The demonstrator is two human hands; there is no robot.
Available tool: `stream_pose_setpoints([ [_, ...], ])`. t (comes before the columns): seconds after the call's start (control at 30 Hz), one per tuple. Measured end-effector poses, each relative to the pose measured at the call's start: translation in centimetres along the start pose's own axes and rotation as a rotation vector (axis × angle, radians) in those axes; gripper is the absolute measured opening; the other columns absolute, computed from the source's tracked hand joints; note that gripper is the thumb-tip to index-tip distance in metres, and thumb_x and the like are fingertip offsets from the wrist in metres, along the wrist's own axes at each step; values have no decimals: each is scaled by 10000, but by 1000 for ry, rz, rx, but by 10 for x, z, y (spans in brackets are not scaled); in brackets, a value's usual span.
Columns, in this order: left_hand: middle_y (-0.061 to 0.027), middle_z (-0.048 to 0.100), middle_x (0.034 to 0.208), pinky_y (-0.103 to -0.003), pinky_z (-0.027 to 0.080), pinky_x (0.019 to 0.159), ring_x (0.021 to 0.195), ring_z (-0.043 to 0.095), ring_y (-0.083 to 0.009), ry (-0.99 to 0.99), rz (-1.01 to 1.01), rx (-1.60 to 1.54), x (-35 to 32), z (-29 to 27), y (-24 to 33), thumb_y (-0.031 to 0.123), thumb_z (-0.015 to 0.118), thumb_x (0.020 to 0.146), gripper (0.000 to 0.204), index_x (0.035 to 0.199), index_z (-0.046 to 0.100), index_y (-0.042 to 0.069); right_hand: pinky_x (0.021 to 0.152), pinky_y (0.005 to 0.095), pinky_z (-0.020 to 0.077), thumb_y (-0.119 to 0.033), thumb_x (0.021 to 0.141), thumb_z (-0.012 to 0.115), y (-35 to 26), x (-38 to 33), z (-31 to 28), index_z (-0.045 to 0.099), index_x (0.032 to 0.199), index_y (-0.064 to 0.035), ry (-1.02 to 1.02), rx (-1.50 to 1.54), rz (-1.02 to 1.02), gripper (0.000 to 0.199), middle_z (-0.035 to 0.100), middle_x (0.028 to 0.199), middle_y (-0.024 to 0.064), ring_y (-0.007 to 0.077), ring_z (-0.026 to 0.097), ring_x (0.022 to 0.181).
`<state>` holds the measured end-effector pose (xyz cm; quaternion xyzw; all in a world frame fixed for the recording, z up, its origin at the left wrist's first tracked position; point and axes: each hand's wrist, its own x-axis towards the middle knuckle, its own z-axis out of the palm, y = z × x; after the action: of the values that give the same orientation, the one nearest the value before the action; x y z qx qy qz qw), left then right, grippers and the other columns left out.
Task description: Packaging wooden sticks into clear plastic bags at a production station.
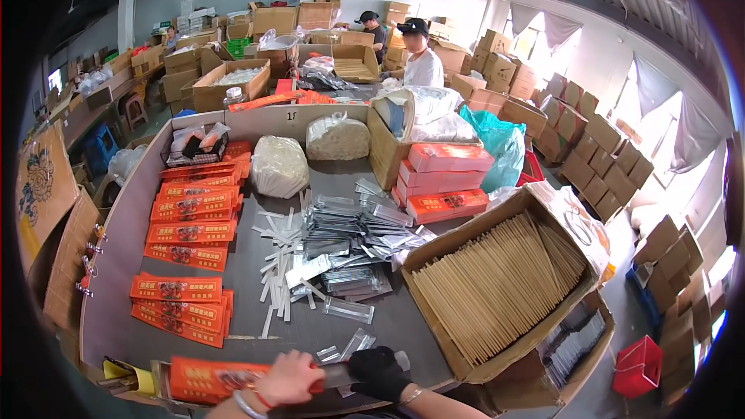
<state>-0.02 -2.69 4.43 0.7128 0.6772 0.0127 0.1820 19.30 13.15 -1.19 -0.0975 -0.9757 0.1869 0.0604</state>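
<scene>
At the near table edge, my left hand, bare with a bracelet and a red string, is closed on a red printed paper sleeve whose red edge shows by its fingertips. A stack of red paper sleeves lies just left of it. My right hand, in a black glove, is closed around a slim clear plastic packet, which spans the gap between the hands. The packet's end by the left hand is partly hidden. Loose clear packets lie just beyond the right hand.
Red sleeves lie in groups at left. White strips and a heap of clear packets fill the middle. A carton of wooden chopsticks stands right, bundled red sleeves behind it. Two people work beyond.
</scene>
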Motion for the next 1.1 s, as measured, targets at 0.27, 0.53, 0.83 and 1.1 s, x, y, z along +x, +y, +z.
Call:
stream_pose_setpoints([
  [0.27,-134,575,1113,-459,422,906,1107,494,-339,473,-431,-211,-26,58,-55,350,801,629,441,960,686,83,764,439,464,-515,678,748,25,-21,7,630,990,-117,130,-6,277,518,628,936,92,288,627,875],
  [0.53,-111,576,1123,-491,324,1000,1116,475,-328,476,-487,-363,-23,110,-12,463,818,608,643,1122,651,115,783,447,452,-523,697,744,22,-31,-3,607,1080,-115,144,-4,264,576,629,1006,99,296,624,906],
  [0.83,-181,494,1254,-607,152,1101,1246,385,-376,646,-707,-354,-37,134,-14,486,848,556,828,1166,596,-12,792,446,441,-480,706,748,-4,-23,-11,573,1055,-123,-115,-167,205,529,599,959,95,291,614,893],
  [1.1,-181,493,1285,-615,111,1123,1312,334,-403,649,-720,-482,-41,135,-16,452,865,550,833,1181,584,-15,829,478,422,-502,706,745,-6,-24,-7,566,1061,-128,-105,-212,84,545,589,976,101,300,600,933],
])
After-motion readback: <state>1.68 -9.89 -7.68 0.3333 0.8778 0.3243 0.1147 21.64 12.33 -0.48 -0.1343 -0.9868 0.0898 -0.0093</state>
